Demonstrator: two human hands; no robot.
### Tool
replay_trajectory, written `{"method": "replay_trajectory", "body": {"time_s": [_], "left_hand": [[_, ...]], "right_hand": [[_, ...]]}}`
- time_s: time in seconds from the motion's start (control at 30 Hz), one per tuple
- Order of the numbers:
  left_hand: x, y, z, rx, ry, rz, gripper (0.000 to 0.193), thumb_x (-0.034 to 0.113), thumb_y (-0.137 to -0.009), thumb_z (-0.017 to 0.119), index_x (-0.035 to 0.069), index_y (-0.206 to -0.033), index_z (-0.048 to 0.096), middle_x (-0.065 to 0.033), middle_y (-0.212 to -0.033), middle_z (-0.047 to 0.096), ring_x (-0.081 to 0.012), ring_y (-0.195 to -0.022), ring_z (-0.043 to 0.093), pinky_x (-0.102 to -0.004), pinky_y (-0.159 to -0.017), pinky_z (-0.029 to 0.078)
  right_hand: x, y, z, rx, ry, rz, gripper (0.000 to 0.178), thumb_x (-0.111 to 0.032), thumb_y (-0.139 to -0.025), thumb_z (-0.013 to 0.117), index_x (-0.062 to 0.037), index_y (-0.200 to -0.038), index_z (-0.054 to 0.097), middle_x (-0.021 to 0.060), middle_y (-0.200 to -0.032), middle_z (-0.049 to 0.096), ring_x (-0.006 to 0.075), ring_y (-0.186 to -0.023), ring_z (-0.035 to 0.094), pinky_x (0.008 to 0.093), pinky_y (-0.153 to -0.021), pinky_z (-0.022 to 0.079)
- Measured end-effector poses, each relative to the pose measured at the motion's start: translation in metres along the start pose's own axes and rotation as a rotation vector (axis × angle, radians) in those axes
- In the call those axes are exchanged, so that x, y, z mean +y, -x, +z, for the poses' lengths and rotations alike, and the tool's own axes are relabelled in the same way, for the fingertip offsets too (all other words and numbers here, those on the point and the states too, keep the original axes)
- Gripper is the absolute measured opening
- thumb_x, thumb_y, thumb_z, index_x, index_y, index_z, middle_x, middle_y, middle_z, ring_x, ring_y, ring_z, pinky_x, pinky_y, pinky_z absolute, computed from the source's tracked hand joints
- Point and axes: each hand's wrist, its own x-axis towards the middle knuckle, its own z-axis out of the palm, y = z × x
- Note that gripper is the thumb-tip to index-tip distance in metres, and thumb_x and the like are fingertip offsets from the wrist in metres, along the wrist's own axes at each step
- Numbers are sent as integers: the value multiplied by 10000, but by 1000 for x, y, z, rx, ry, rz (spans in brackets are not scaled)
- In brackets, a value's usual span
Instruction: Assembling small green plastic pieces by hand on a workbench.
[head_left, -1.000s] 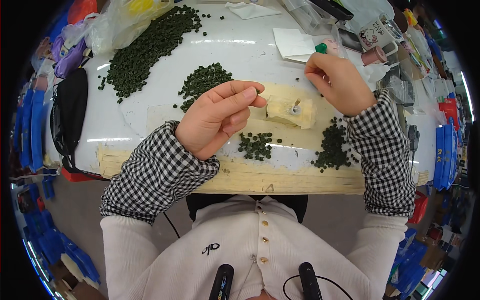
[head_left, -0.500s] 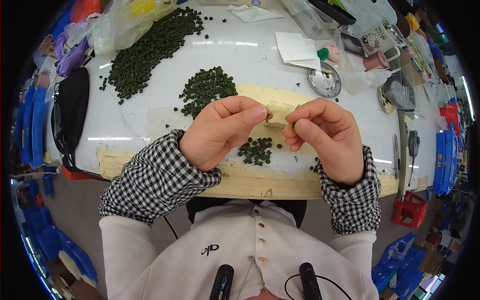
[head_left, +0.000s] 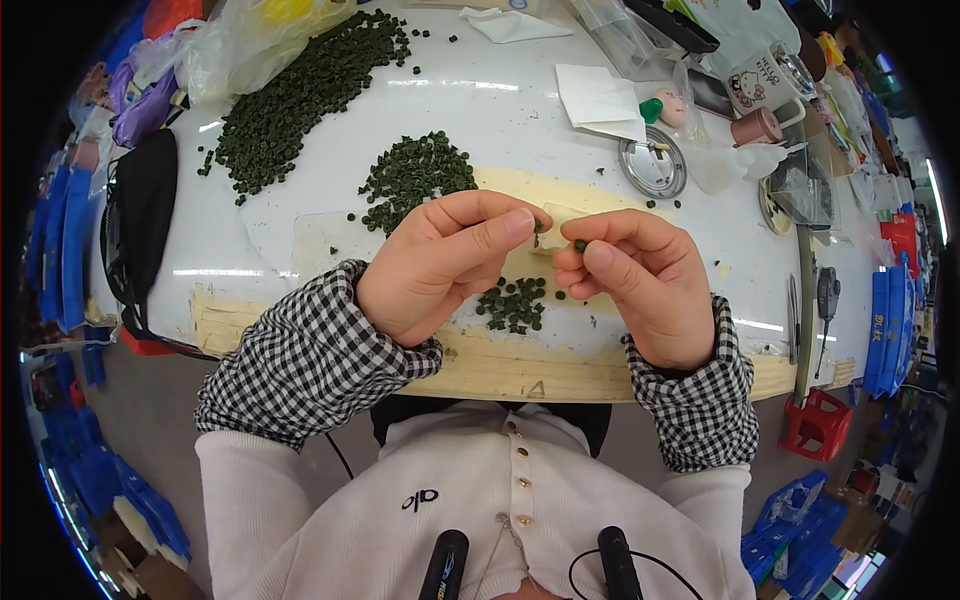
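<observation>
My left hand (head_left: 445, 260) is closed, thumb and forefinger pinching a small dark green piece (head_left: 539, 228). Facing it a short gap away, my right hand (head_left: 645, 280) pinches another small round dark green piece (head_left: 580, 245) at its fingertips. Behind the fingertips sits a cream-coloured block (head_left: 563, 213), partly hidden by my hands. Just below them lies a small group of green pieces (head_left: 512, 305). Beyond my left hand is a middle-sized heap of similar green pieces (head_left: 415, 178).
A large heap of green pieces (head_left: 290, 115) spreads at the far left, beside a clear plastic bag (head_left: 235, 65). A black face mask (head_left: 140, 230) lies at the left edge. To the right are a round metal lid (head_left: 652, 165), white tissues (head_left: 600, 100), a mug (head_left: 762, 80) and tweezers (head_left: 793, 315).
My right hand has shifted slightly and turned, and the green piece at its fingertips now shows. The piece in my left fingers shows more clearly; that hand has barely moved.
</observation>
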Motion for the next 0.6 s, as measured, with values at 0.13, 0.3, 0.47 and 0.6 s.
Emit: {"method": "replay_trajectory", "body": {"time_s": [0.13, 0.3, 0.47, 0.6], "left_hand": [[2, -2, 3, 70, 32, -46, 169, 132, -944, 530, 55, -1080, 595, 15, -766, 577, -15, -518, 310, -164, -468, 284], [1, 0, -1, -36, 68, -9, 164, 73, -922, 549, 58, -1078, 596, -56, -961, 663, -6, -527, 336, -150, -480, 302], [-2, -1, 3, 68, -21, 10, 181, 51, -908, 562, 68, -1086, 594, -61, -947, 664, 0, -513, 337, -147, -472, 299], [0, -1, 1, 35, 12, -6, 188, 50, -909, 559, 75, -1092, 591, -63, -936, 665, 0, -502, 333, -147, -465, 294]], "right_hand": [[4, 1, 0, 14, 4, -43, 228, -39, -907, 570, 49, -1116, 594, 128, -988, 670, 141, -872, 647, 254, -782, 535], [3, 0, 2, 24, 71, -95, 229, -30, -902, 578, 55, -1114, 592, 127, -1003, 668, 132, -861, 638, 246, -771, 527], [4, 0, 3, 62, 125, -110, 220, -19, -893, 589, 53, -1100, 591, 122, -989, 669, 123, -855, 634, 237, -760, 520], [5, 0, 3, 87, 115, -108, 207, -18, -889, 595, 52, -1084, 592, 103, -940, 667, 117, -839, 630, 234, -753, 517]]}}
